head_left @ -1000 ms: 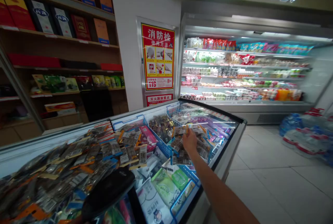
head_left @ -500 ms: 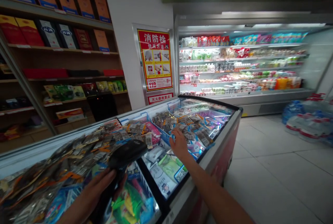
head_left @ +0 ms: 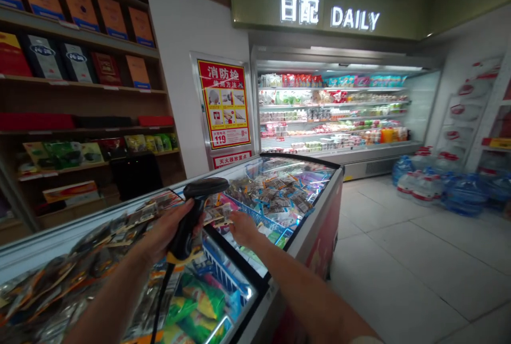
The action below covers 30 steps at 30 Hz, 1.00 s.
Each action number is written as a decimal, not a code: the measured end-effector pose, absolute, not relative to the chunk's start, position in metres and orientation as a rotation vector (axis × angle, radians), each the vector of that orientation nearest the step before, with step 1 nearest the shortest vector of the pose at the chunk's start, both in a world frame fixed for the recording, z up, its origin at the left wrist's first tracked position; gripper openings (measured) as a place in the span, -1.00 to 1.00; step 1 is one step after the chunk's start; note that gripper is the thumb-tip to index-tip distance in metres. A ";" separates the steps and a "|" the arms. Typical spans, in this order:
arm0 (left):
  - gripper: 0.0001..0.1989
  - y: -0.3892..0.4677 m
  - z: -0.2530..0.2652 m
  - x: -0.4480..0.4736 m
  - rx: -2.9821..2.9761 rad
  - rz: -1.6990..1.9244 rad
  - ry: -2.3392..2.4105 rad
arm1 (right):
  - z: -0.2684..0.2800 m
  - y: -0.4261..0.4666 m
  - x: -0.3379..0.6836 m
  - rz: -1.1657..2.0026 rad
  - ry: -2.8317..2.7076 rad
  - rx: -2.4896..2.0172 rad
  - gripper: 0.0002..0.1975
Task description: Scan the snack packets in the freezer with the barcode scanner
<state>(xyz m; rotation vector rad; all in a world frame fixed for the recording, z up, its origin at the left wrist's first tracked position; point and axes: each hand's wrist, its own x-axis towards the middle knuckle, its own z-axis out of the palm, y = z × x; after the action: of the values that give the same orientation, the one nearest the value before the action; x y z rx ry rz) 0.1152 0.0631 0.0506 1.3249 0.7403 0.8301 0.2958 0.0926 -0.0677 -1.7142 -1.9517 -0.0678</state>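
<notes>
My left hand point(head_left: 178, 229) is wrapped round the handle of a black barcode scanner point(head_left: 205, 188). The scanner's head points to the right, and its cable hangs down over the freezer. My right hand point(head_left: 242, 228) is over the glass-topped chest freezer, just right of the scanner, with its fingers curled in. Its fingertips meet the edge of some small brown snack packets point(head_left: 219, 213); whether a packet is between them I cannot make out. More snack packets point(head_left: 99, 259) in dark and orange wrapping lie heaped at the left, partly behind my left forearm.
The chest freezer's metal rim point(head_left: 307, 227) runs away from me. Blue baskets point(head_left: 227, 269) and green bags point(head_left: 207, 296) show under its glass. A lit refrigerated display point(head_left: 331, 115) stands at the back. Bottled water point(head_left: 423, 187) sits on the floor, and boxed goods shelves point(head_left: 115, 62) line the left.
My right hand has moved left, close to the scanner. My left hand has raised the scanner and turned it more into view. The view has swung to the right and upward.
</notes>
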 end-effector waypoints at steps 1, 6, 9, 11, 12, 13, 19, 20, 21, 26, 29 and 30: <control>-0.65 0.066 0.048 0.115 1.310 0.811 0.728 | -0.067 0.096 0.293 -0.078 -1.993 -1.717 -0.75; -0.65 0.075 0.030 0.118 1.296 0.749 0.734 | -0.076 0.094 0.297 -0.096 -2.092 -1.800 -0.72; -0.64 0.074 0.021 0.123 1.345 0.710 0.789 | -0.080 0.082 0.313 -0.141 -2.048 -1.869 -0.76; -0.64 0.074 0.015 0.128 1.389 0.702 0.813 | -0.077 0.079 0.325 -0.155 -1.932 -1.971 -0.80; -0.63 0.073 0.012 0.129 1.401 0.700 0.821 | -0.074 0.081 0.330 -0.158 -1.867 -2.013 -0.80; -0.63 0.073 0.009 0.131 1.405 0.693 0.828 | -0.070 0.085 0.334 -0.158 -1.810 -2.046 -0.78; -0.66 0.075 -0.002 0.131 1.349 0.711 0.879 | -0.051 0.125 0.341 0.004 -1.671 -2.237 -0.66; -0.66 0.077 -0.004 0.131 1.330 0.724 0.900 | -0.048 0.130 0.342 0.028 -1.670 -2.254 -0.64; -0.64 0.080 -0.006 0.130 1.316 0.732 0.915 | -0.046 0.134 0.343 0.059 -1.675 -2.273 -0.63; -0.56 0.092 -0.011 0.125 1.272 0.727 0.880 | -0.039 0.141 0.347 0.231 -1.749 -2.345 -0.42; -0.50 0.093 -0.007 0.122 1.218 0.729 0.881 | -0.040 0.141 0.350 0.259 -1.632 -2.219 -0.46; -0.49 0.092 -0.005 0.120 1.207 0.729 0.884 | -0.041 0.141 0.352 0.274 -1.578 -2.155 -0.50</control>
<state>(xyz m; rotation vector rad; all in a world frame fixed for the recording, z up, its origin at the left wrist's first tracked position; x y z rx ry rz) 0.1205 0.0918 -0.0052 1.2070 0.8836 0.7290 0.3519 0.1411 -0.0410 -2.1553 -1.5777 0.2736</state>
